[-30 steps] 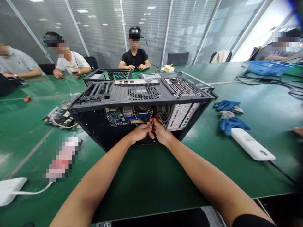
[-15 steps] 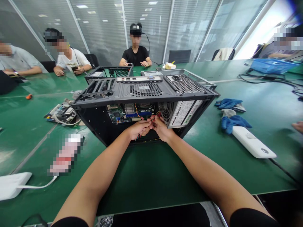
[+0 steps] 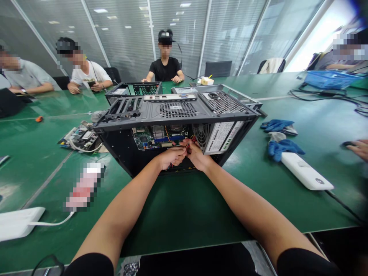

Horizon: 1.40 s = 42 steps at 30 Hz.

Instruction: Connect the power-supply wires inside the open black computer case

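A black computer case (image 3: pixel 149 119) stands on the green table in front of me, its open side facing me. Both my hands reach into it, fingertips meeting below the motherboard (image 3: pixel 155 138) and beside the power supply (image 3: pixel 222 138) with its fan. My left hand (image 3: pixel 172 157) is closed in a pinch on thin wires. My right hand (image 3: pixel 197 156) has its fingers bent around the same bundle of red and yellow wires (image 3: pixel 189 145). The wire ends are too small to make out, and the fingers hide part of them.
Blue work gloves (image 3: pixel 283 147) and a white power bank (image 3: pixel 306 170) lie to the right. A loose circuit board (image 3: pixel 82 138) and a blurred-out phone (image 3: pixel 84 186) are left. Another open case (image 3: pixel 133 88) stands behind. Co-workers sit around the table; one's hand (image 3: pixel 359 149) shows at right.
My hands stay at the wires; my left fingers have drawn a little lower, changing their grip. The view has shifted slightly. At the right edge, a co-worker's hand has come further in.
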Tool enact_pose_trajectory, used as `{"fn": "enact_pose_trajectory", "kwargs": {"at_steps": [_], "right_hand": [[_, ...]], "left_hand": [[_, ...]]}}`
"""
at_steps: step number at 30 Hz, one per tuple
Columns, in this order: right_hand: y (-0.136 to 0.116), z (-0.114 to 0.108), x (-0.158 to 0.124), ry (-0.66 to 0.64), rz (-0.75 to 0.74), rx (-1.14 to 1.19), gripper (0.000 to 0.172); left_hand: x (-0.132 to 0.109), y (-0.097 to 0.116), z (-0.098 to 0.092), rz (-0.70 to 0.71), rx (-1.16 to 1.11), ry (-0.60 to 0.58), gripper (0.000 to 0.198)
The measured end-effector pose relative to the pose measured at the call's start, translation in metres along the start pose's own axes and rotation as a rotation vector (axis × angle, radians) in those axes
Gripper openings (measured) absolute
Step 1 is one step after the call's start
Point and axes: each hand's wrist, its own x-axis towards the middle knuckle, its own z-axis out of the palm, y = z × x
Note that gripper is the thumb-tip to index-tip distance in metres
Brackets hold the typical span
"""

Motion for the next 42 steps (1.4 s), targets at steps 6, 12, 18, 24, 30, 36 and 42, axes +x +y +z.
{"fn": "enact_pose_trajectory", "kwargs": {"at_steps": [6, 12, 18, 24, 30, 36, 42], "right_hand": [[0.001, 0.000, 0.001, 0.040, 0.016, -0.006, 0.032], [0.003, 0.000, 0.000, 0.049, -0.016, -0.035, 0.038], [0.004, 0.000, 0.000, 0.073, -0.035, -0.058, 0.039], [0.005, 0.003, 0.000, 0.120, -0.033, -0.059, 0.043], [0.009, 0.003, 0.002, 0.167, -0.081, -0.044, 0.040], [0.009, 0.004, 0.000, 0.174, -0.116, -0.038, 0.036], [0.002, 0.000, 0.000, 0.024, -0.047, 0.068, 0.034]], "left_hand": [[0.002, -0.005, 0.003, 0.030, 0.052, 0.084, 0.030], [0.007, -0.011, 0.002, 0.049, 0.145, 0.151, 0.030], [0.007, -0.012, 0.002, 0.070, 0.267, 0.159, 0.032], [0.009, -0.010, 0.003, 0.156, 0.624, 0.261, 0.035], [0.004, -0.009, 0.010, 0.216, 1.227, 0.476, 0.024], [-0.001, -0.010, 0.019, 0.167, 1.475, 0.552, 0.036], [0.009, -0.008, 0.006, 0.298, 1.122, 0.283, 0.041]]}}
